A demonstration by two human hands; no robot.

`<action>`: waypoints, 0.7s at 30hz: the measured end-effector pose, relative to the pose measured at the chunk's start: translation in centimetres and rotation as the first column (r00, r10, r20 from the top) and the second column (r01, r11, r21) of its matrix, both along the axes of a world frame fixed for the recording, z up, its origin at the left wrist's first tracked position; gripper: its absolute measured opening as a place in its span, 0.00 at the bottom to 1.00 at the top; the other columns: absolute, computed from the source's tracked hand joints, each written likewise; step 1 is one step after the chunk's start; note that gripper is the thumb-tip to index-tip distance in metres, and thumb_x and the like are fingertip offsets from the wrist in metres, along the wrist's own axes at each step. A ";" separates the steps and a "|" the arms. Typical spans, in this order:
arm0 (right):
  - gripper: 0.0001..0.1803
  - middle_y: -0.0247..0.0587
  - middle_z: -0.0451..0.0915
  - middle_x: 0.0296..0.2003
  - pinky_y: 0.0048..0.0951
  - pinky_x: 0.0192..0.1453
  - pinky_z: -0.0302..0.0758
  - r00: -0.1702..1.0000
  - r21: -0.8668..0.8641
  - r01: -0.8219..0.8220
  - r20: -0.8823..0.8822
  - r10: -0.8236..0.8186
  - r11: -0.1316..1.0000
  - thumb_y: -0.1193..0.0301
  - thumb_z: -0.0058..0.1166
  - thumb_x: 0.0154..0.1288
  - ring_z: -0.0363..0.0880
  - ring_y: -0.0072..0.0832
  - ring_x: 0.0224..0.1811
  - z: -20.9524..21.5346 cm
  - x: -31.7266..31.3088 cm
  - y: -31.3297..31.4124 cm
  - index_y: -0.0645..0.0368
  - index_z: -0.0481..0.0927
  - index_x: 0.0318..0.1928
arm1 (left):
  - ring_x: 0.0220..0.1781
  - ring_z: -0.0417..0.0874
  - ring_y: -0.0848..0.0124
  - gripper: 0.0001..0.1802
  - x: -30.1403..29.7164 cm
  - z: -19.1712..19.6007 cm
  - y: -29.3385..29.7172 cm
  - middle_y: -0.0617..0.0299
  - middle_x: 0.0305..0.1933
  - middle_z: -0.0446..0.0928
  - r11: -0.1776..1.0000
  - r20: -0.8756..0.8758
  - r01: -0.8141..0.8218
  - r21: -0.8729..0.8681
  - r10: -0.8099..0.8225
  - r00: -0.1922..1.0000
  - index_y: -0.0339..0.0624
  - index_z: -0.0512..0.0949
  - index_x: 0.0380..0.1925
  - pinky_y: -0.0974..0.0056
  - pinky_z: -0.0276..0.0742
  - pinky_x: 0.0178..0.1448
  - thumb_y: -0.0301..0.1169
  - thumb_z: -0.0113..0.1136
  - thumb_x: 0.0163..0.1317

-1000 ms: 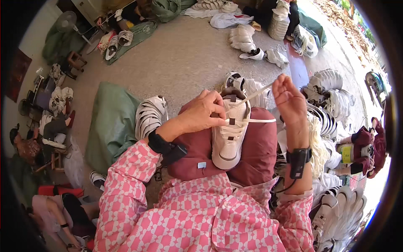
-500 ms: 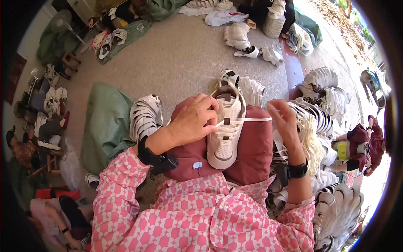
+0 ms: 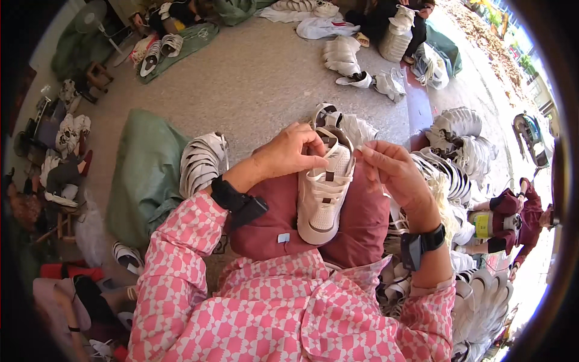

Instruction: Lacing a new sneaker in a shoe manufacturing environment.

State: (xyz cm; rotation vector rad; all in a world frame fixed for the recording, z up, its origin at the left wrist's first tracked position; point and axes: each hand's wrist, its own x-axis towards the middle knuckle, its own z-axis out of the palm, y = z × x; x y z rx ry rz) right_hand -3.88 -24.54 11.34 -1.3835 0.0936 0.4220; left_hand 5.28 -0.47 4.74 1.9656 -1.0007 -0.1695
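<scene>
A white sneaker (image 3: 319,212) lies across the lap on dark red trousers, toe toward me, with a white shoelace (image 3: 333,146) partly threaded through its eyelets. Over the shoe's opening, on its left side, my left hand (image 3: 292,151) has its thumb and forefinger closed at the lace; the exact grip is partly hidden. My right hand (image 3: 395,172) is just right of the shoe's upper, thumb and forefinger pinched on a thin bit of lace, the other fingers curled. Behind the sneaker's heel stand more white shoe uppers (image 3: 359,130).
Nested white shoes (image 3: 204,160) stand left of my knee beside a green sack (image 3: 142,175). To the right are shoe stacks (image 3: 455,123) and a bundle of cream laces (image 3: 449,211). Other people sit around the floor's edges; a fan (image 3: 91,17) stands far left.
My right hand has come in from the right, close to the shoe, and the lace that was stretched out sideways is drawn in. My left hand has moved up toward the shoe's opening.
</scene>
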 end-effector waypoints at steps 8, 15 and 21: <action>0.20 0.37 0.83 0.35 0.24 0.42 0.75 0.749 -0.418 -0.178 0.530 0.398 0.891 0.61 0.50 0.75 0.81 0.23 0.40 3.9 3.9 5.4 0.67 0.79 0.52 | 0.55 0.75 0.57 0.23 -0.9 -1.5 -2.9 0.60 0.44 0.80 0.999 0.061 -0.036 -0.005 0.036 0.997 0.46 0.83 0.35 0.51 0.65 0.57 0.48 0.73 0.43; 0.18 0.36 0.82 0.28 0.21 0.31 0.74 0.830 -0.417 0.187 0.551 0.085 0.889 0.62 0.51 0.74 0.80 0.19 0.28 4.9 2.4 1.9 0.68 0.81 0.45 | 0.47 0.76 0.62 0.10 -1.5 -1.0 -3.4 0.62 0.36 0.77 0.986 0.291 -0.161 -0.033 0.163 0.943 0.46 0.77 0.30 0.57 0.64 0.55 0.36 0.67 0.53; 0.16 0.36 0.82 0.26 0.18 0.22 0.73 0.987 -0.474 -0.072 0.095 0.132 0.878 0.66 0.51 0.73 0.77 0.16 0.19 -0.7 -1.2 1.1 0.67 0.80 0.49 | 0.46 0.78 0.66 0.09 -2.1 -0.1 -3.2 0.62 0.38 0.78 0.991 0.180 -0.133 -0.011 0.133 0.975 0.43 0.73 0.40 0.59 0.66 0.57 0.30 0.61 0.62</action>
